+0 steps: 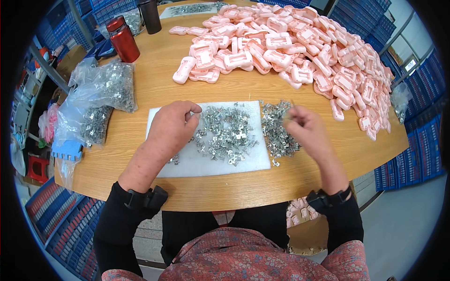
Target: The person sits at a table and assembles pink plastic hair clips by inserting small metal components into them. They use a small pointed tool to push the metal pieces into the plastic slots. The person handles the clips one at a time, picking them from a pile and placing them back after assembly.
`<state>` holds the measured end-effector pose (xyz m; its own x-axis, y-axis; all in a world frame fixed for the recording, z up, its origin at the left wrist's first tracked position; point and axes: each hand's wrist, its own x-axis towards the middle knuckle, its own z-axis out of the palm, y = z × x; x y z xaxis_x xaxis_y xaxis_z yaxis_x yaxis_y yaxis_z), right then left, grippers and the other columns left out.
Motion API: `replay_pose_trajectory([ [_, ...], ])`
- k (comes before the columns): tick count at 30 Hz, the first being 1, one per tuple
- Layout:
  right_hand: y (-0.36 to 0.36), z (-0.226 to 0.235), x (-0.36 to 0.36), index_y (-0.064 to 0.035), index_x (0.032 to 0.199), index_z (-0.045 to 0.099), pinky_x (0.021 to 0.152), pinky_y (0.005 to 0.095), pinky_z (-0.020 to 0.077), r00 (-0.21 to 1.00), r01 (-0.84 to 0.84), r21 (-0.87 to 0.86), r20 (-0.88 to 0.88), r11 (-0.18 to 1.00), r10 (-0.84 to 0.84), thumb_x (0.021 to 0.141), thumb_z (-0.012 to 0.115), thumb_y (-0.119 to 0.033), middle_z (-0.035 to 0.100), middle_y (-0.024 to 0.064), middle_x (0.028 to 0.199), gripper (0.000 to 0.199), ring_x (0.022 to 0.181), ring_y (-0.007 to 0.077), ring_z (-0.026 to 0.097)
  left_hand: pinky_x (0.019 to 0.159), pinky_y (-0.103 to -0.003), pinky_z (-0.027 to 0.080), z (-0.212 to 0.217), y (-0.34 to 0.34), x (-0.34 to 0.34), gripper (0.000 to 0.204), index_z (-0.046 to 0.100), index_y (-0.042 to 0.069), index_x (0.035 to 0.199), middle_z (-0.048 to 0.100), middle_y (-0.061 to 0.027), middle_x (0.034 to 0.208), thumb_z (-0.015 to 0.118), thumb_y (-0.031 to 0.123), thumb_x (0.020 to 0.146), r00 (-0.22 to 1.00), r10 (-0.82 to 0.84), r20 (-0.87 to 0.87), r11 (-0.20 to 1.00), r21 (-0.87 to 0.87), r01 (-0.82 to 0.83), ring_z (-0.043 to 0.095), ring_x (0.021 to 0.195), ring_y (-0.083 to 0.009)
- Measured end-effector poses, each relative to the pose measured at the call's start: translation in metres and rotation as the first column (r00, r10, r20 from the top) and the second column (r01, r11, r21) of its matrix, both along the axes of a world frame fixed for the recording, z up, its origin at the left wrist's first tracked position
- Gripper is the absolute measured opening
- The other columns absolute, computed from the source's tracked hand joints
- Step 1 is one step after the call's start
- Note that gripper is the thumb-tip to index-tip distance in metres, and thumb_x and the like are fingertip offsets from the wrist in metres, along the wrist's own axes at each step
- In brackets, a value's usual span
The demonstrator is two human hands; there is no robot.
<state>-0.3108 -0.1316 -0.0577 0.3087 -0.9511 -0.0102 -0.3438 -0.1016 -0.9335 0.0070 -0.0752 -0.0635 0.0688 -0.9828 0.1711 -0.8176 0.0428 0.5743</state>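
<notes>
A white foam sheet lies on the wooden table in front of me, strewn with several small metal clips. My left hand rests on the sheet's left part, fingers curled and pinched near the clips; whether it holds one is hidden. My right hand hovers over a second heap of metal clips at the sheet's right edge, fingers pinched on a small thin metal piece. A large pile of pink plastic housings covers the table's far right.
Clear plastic bags of metal clips sit at the left. A red bottle and a dark bottle stand at the back left. A blue plastic piece lies at the table's left edge. Blue crates surround the table.
</notes>
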Motion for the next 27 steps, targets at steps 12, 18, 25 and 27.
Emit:
replay_pose_trajectory([
  [12,0.005,-0.012,-0.050,0.0000,0.092,0.066,0.059,0.0214,0.0369,0.979,0.131,-0.120,-0.144,0.984,-0.148,0.090,0.072,-0.009,0.052,-0.0063,0.072,0.011,0.066,0.0029,0.044,0.083,-0.042,0.049,-0.017,-0.040,-0.020,0.013,0.072,0.006,0.092,0.065,-0.0115,0.088,0.071,0.018,0.086,0.980,-0.192,0.043,0.979,-0.054,0.194,0.061,0.089,-0.0306],
  [18,0.020,-0.008,-0.046,0.0001,0.093,0.067,0.060,0.0209,0.0374,0.987,0.146,-0.080,-0.062,0.986,-0.151,0.092,0.071,-0.009,0.054,-0.0067,0.074,0.011,0.068,0.0026,0.044,0.083,-0.042,0.049,-0.024,-0.050,-0.033,0.011,0.073,0.008,0.091,0.065,-0.0116,0.090,0.073,0.015,0.083,0.921,-0.340,0.191,0.932,-0.067,0.357,0.060,0.092,-0.0315],
  [25,0.027,-0.015,-0.060,-0.0006,0.094,0.067,0.064,0.0202,0.0408,0.992,0.126,-0.029,0.006,0.992,-0.126,0.092,0.070,-0.008,0.056,-0.0069,0.076,0.009,0.071,0.0021,0.047,0.075,-0.030,0.051,0.007,-0.048,-0.034,0.019,0.073,0.002,0.094,0.071,-0.0043,0.090,0.074,0.021,0.090,0.952,-0.091,-0.294,0.908,0.368,0.200,0.063,0.082,-0.0118],
  [27,0.028,-0.015,-0.053,-0.0008,0.095,0.067,0.065,0.0202,0.0420,0.994,0.099,0.003,0.047,0.995,-0.099,0.092,0.071,-0.009,0.058,-0.0065,0.077,0.009,0.071,0.0022,0.049,0.074,-0.026,0.051,0.007,-0.046,-0.033,0.021,0.074,0.001,0.097,0.073,-0.0031,0.091,0.074,0.022,0.092,0.917,-0.055,-0.395,0.900,0.379,0.217,0.062,0.081,-0.0080],
])
